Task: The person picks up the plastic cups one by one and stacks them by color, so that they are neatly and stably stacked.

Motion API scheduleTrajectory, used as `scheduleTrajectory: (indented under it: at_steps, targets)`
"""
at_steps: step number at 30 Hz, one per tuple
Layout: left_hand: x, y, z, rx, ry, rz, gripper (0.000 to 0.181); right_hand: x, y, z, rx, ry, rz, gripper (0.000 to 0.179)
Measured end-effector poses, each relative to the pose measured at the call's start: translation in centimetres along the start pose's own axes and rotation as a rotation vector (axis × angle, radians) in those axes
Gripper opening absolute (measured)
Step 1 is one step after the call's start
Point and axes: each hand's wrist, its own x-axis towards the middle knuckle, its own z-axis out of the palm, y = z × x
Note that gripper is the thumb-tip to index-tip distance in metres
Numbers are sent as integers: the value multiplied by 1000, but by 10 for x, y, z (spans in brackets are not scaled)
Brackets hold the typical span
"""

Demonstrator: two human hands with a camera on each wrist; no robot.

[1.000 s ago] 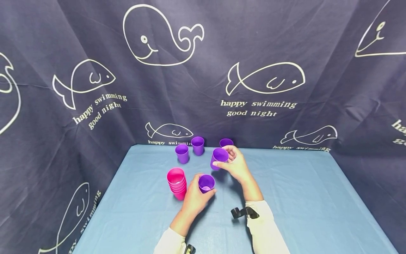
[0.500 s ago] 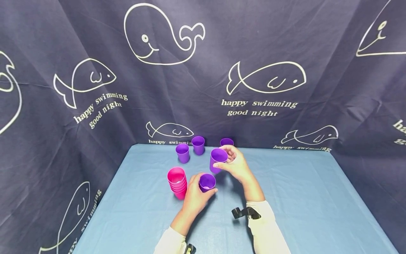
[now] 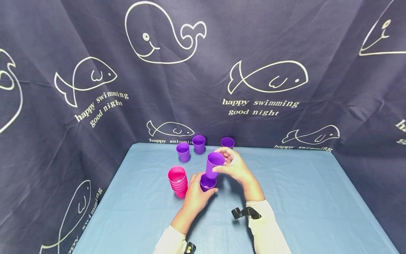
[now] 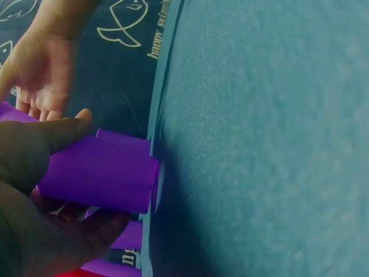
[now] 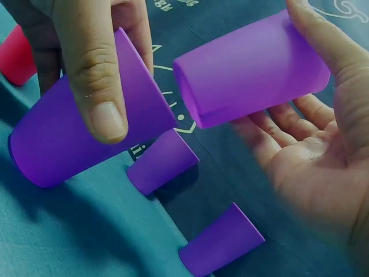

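Observation:
My left hand point(image 3: 194, 198) grips a purple cup point(image 3: 209, 186) around its side, mouth up, with the thumb on the near side. In my right hand point(image 3: 237, 168), pinched between thumb and fingers, is a second purple cup point(image 3: 214, 165). Its base overlaps the far rim of the left-hand cup in the head view. From the right wrist, the base of the right-hand cup point(image 5: 248, 72) shows just above the mouth of the left-hand cup point(image 5: 86, 127), with a small gap between them. A stack of pink cups point(image 3: 178, 181) stands just left of my left hand.
Two purple cups, one nearer point(image 3: 183, 152) and one farther point(image 3: 199, 144), stand upright at the table's back left. Another purple cup point(image 3: 227, 142) stands at the back edge, partly behind my right hand. A dark printed curtain point(image 3: 203, 88) rises behind the blue tablecloth point(image 3: 301, 197).
My right hand has brought its cup left and toward me, until it overlaps the rim of the left-hand cup. The left hand stays in nearly the same place.

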Motion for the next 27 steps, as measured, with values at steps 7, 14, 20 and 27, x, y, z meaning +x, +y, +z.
scheduleTrajectory:
  at_steps: [7, 14, 20, 27]
  targets:
    - [1, -3, 0, 31, -28, 14, 67, 0, 5, 2, -41, -80, 15, 70]
    - [1, -4, -1, 50, -43, 11, 67, 0, 6, 2, -9, -115, -6, 70]
    - [0, -3, -2, 59, -53, 2, 66, 0, 6, 5, -3, -152, 11, 71]
    - [-1, -1, -2, 59, -66, -4, 68, 1, 11, 7, -13, -200, 51, 71]
